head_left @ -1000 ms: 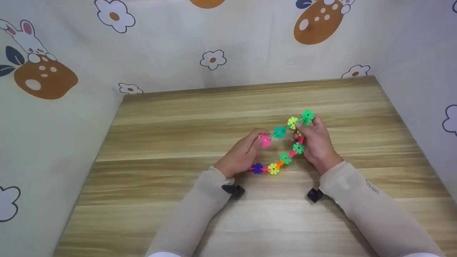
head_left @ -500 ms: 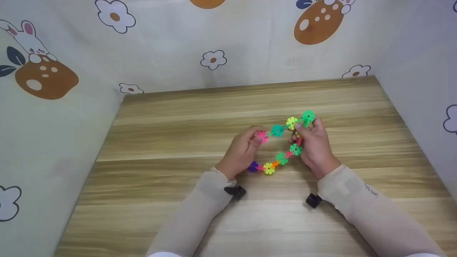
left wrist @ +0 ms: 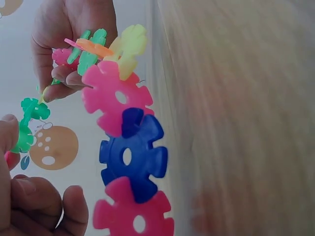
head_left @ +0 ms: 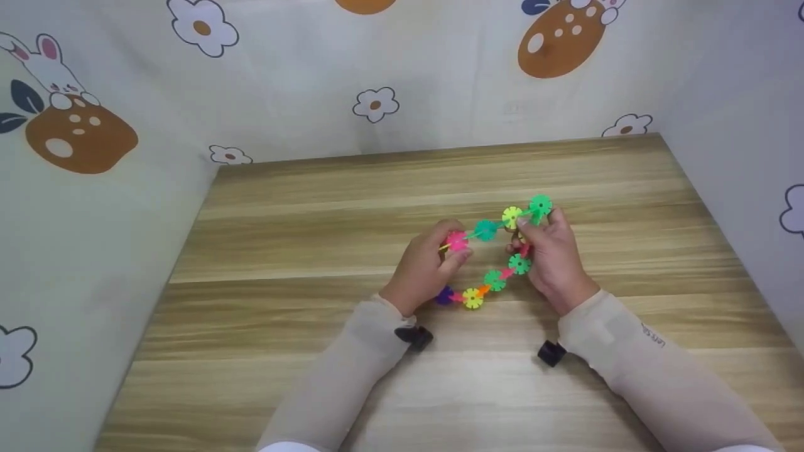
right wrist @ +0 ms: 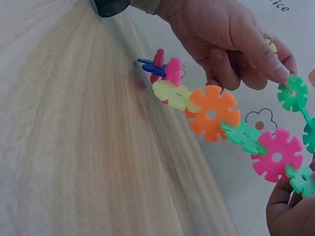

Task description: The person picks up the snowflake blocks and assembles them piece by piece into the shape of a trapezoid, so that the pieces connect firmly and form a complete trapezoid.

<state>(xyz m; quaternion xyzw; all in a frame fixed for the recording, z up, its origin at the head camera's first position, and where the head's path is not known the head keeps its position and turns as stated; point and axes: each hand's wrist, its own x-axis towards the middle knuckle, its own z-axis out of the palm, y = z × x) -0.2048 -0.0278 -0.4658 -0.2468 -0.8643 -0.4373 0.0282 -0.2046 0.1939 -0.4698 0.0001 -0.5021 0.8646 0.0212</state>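
1. Snowflake-disc chain [head_left: 496,276]: a looped string of notched plastic discs, joined edge to edge, held above the middle of a wooden table [head_left: 314,207] between a person's two hands.
2. Left hand [head_left: 427,267], at 9 o'clock of the loop, has its fingers curled and its thumb and fingertips pinching a pink disc [head_left: 456,241] at the loop's upper left.
3. Right hand [head_left: 553,257], at 3 o'clock of the loop, has curled fingers gripping the chain near a yellow disc [head_left: 512,217] and a green disc [head_left: 540,206] at 1 o'clock.
4. From the right hand the chain hangs down toward 7 o'clock through green, orange and yellow discs to a blue disc [head_left: 445,295] beside the left wrist.
5. Left wrist view, close up: pink, blue and pink discs [left wrist: 132,157] interlocked in a row.
6. Right wrist view: an orange disc [right wrist: 212,114] sits between yellow and green ones.
7. Cloth walls printed with flowers, rabbits and brown eggs [head_left: 559,41] stand around the table at 9, 12 and 3 o'clock.
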